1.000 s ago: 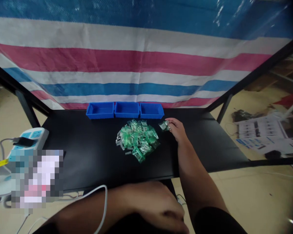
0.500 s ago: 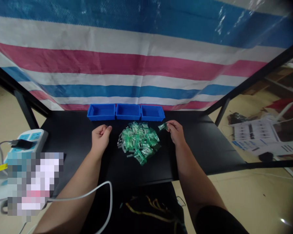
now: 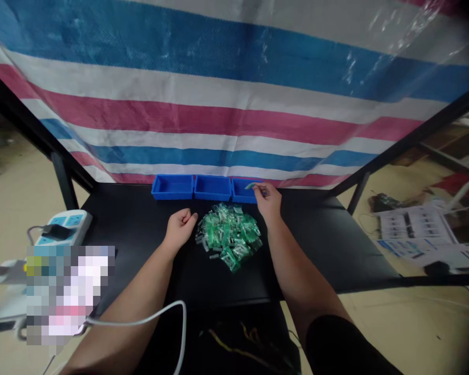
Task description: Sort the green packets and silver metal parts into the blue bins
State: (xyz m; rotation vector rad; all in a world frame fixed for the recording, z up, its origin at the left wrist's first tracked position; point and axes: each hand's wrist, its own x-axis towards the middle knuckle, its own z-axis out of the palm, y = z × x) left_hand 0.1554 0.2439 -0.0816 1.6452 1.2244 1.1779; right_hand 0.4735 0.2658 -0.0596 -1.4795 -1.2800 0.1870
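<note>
My right hand pinches a small green plastic packet over the right-hand blue tray. A heap of green-tinted clear packets with small metallic-looking parts inside lies on the black table in front of me. My left hand is closed in a fist at the left edge of the heap, just above the table. Whatever may be inside that fist is hidden. A middle blue tray and a left blue tray stand in the same row at the back.
Behind the trays hangs a striped plastic sheet. On the left is a white power strip with a plug, beside a blurred-out object. A white cable crosses my left forearm. Papers lie beyond the table's right side.
My right hand has moved from beside the heap to above the right-hand tray, carrying the packet. My left fist has come closer to the heap. The camera view has shifted slightly.
</note>
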